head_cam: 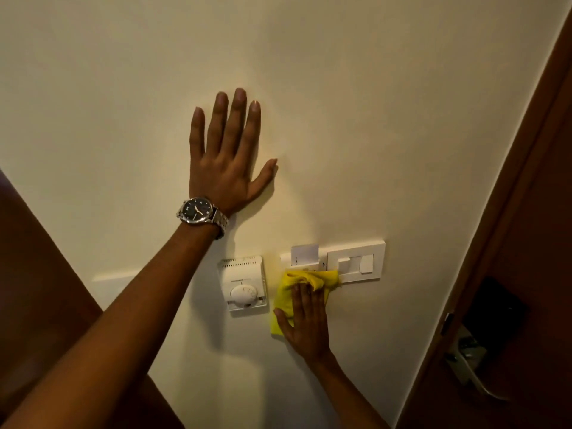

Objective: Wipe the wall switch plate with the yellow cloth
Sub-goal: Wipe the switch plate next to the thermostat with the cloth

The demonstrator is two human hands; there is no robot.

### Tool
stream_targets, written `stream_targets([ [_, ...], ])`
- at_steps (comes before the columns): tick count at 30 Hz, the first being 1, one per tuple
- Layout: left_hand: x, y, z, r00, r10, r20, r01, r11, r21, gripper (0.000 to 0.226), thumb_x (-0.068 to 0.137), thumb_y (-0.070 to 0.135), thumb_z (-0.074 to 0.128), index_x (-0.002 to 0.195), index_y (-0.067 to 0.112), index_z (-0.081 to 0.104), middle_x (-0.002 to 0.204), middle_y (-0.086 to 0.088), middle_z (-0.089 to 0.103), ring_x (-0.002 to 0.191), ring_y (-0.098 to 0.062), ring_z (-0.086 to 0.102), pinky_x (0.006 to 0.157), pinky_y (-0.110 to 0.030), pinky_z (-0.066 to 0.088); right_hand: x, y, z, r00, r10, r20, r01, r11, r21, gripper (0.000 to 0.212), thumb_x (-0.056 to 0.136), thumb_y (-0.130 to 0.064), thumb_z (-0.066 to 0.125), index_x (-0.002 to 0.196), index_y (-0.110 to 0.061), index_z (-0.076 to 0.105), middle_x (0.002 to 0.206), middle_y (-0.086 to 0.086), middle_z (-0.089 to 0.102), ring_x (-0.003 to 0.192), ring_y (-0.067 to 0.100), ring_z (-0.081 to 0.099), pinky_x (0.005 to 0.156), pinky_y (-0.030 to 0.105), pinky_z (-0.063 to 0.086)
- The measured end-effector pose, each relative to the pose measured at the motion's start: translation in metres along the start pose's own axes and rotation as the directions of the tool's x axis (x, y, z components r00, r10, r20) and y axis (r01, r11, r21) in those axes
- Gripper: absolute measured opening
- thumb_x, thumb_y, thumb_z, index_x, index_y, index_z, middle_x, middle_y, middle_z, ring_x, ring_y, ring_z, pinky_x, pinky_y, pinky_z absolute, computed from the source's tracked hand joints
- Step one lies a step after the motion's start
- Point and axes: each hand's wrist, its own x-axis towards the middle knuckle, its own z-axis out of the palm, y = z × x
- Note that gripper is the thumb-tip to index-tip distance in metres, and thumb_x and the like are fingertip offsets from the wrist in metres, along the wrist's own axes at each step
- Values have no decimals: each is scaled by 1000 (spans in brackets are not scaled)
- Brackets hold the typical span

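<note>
A white wall switch plate (356, 261) sits low on the cream wall, with a key card slot and a white card (305, 252) at its left end. My right hand (305, 323) presses a yellow cloth (309, 281) flat against the wall, and the cloth covers the plate's lower left part. Higher up to the left, my left hand (230, 156) lies flat on the bare wall with the fingers spread; it holds nothing and has a metal watch on the wrist.
A white thermostat (244, 284) with a round dial is mounted just left of the cloth. A brown wooden door (526, 274) with a metal handle (473, 366) fills the right side. Dark wood shows at the lower left.
</note>
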Motion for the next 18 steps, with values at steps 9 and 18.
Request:
stream_targets([
  [9, 0, 0, 0, 1000, -15, -19, 15, 1000, 6, 79, 106, 63, 43, 164, 11, 35, 168, -18, 36, 156, -39, 33, 127, -60, 27, 14, 17, -1, 981, -185, -62, 178, 978, -108, 79, 99, -50, 51, 159, -13, 14, 169, 4, 8, 155, 24, 13, 118, 48, 27],
  [18, -3, 1, 5, 999, -28, -22, 27, 1000, -10, 81, 105, 63, 44, 166, 12, 29, 170, -17, 31, 158, -39, 28, 129, -59, 21, 34, 16, -10, 978, -192, -82, 187, 980, -67, 80, 97, -47, 58, 158, -13, 20, 168, 3, 12, 154, 26, 19, 119, 52, 30],
])
